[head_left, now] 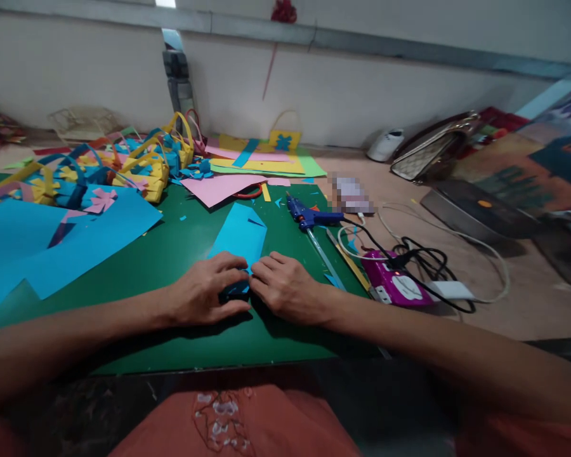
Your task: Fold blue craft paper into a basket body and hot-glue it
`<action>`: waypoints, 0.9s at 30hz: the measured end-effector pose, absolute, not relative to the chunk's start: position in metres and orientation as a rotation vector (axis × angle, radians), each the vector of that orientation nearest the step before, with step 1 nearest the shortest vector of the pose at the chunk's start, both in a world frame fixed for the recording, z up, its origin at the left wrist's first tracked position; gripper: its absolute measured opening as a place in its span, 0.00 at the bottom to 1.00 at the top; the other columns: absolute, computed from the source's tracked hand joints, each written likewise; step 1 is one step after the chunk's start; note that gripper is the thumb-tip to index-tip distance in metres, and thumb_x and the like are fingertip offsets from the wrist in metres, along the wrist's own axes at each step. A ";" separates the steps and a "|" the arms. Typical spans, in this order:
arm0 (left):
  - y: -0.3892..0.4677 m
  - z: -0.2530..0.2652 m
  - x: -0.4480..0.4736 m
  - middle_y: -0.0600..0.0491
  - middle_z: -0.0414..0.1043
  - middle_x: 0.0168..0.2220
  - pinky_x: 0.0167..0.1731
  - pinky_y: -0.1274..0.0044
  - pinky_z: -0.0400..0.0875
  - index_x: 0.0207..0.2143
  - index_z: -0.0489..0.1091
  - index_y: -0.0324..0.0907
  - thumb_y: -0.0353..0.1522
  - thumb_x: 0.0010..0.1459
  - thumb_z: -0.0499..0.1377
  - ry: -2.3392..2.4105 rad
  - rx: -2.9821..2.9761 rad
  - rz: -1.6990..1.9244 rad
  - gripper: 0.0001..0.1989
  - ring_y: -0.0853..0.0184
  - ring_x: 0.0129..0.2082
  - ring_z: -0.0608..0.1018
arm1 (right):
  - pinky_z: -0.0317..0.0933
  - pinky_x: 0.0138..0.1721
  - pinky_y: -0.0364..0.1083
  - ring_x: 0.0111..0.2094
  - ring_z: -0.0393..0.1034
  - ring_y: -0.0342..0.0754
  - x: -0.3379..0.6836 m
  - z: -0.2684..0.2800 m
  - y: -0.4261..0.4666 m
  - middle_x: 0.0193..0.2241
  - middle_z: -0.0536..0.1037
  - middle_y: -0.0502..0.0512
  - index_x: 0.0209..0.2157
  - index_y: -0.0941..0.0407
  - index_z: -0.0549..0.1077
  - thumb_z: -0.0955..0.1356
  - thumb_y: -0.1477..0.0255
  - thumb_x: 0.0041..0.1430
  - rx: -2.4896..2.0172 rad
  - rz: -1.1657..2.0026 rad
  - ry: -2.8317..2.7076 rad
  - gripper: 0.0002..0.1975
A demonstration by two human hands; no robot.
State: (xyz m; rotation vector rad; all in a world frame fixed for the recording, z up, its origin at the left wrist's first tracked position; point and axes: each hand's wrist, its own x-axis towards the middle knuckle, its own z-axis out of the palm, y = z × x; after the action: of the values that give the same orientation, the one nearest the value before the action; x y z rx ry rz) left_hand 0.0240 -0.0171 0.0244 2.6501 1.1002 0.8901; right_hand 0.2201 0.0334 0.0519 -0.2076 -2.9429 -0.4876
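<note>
The blue paper strip (239, 233) lies on the green board (181, 346) that covers part of the desk (497, 311), its angled far end pointing away from the person. From where I stand, both hands meet over its near end. The left hand (214, 289) has its fingers bent and its thumb held apart, a dark patch showing between them; I can't tell whether it grips anything. The right hand (283, 285) is curled beside it, fingertips down at the strip's edge, and its grip is hidden too. Beyond the right hand rests a blue glue gun (307, 218), with a purple power strip (387, 285) farther right. A large blue sheet (95, 247) spreads at left, near a row of small paper bags (145, 178).
</note>
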 end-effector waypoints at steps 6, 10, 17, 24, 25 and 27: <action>-0.017 0.019 0.027 0.46 0.71 0.34 0.30 0.76 0.70 0.30 0.71 0.38 0.29 0.61 0.50 1.197 2.903 0.834 0.11 0.67 0.32 0.73 | 0.49 0.32 0.48 0.31 0.60 0.48 0.219 0.045 0.035 0.28 0.69 0.56 0.31 0.60 0.70 0.60 0.76 0.57 -0.372 -0.306 -2.996 0.08; -0.019 0.022 0.028 0.48 0.71 0.33 0.24 0.80 0.66 0.30 0.70 0.38 0.27 0.61 0.47 1.180 3.047 0.793 0.13 0.68 0.31 0.72 | 0.51 0.36 0.48 0.33 0.61 0.49 0.221 0.047 0.030 0.32 0.70 0.57 0.36 0.60 0.71 0.60 0.77 0.58 -0.475 -0.182 -3.020 0.09; -0.028 0.026 0.030 0.48 0.71 0.32 0.25 0.78 0.68 0.32 0.68 0.37 0.26 0.61 0.46 1.072 3.157 0.713 0.12 0.66 0.32 0.72 | 0.52 0.41 0.50 0.40 0.60 0.52 0.230 0.052 0.019 0.39 0.70 0.61 0.46 0.60 0.68 0.60 0.80 0.55 -0.496 -0.068 -3.097 0.16; -0.027 0.024 0.032 0.48 0.70 0.31 0.27 0.77 0.69 0.30 0.67 0.38 0.26 0.61 0.46 1.040 3.069 0.695 0.12 0.64 0.35 0.72 | 0.51 0.46 0.54 0.43 0.61 0.54 0.237 0.057 0.014 0.41 0.71 0.62 0.46 0.60 0.68 0.60 0.79 0.55 -0.446 -0.057 -3.114 0.16; -0.026 0.023 0.032 0.48 0.70 0.31 0.27 0.77 0.69 0.30 0.67 0.38 0.26 0.61 0.46 1.043 3.052 0.711 0.12 0.64 0.35 0.72 | 0.49 0.47 0.55 0.44 0.61 0.54 0.238 0.060 0.015 0.41 0.71 0.61 0.45 0.60 0.68 0.61 0.79 0.55 -0.438 -0.049 -3.114 0.16; -0.024 0.021 0.033 0.48 0.71 0.32 0.28 0.78 0.69 0.30 0.67 0.38 0.26 0.61 0.46 1.053 3.016 0.749 0.12 0.65 0.36 0.72 | 0.46 0.50 0.57 0.45 0.61 0.53 0.243 0.070 0.021 0.40 0.73 0.60 0.43 0.59 0.69 0.61 0.79 0.55 -0.448 -0.045 -3.098 0.14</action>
State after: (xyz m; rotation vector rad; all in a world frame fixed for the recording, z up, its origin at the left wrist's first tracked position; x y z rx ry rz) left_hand 0.0329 -0.0241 0.0211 3.0155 1.0527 0.7486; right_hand 0.2433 0.0205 0.0700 -0.4480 -3.0980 -0.0455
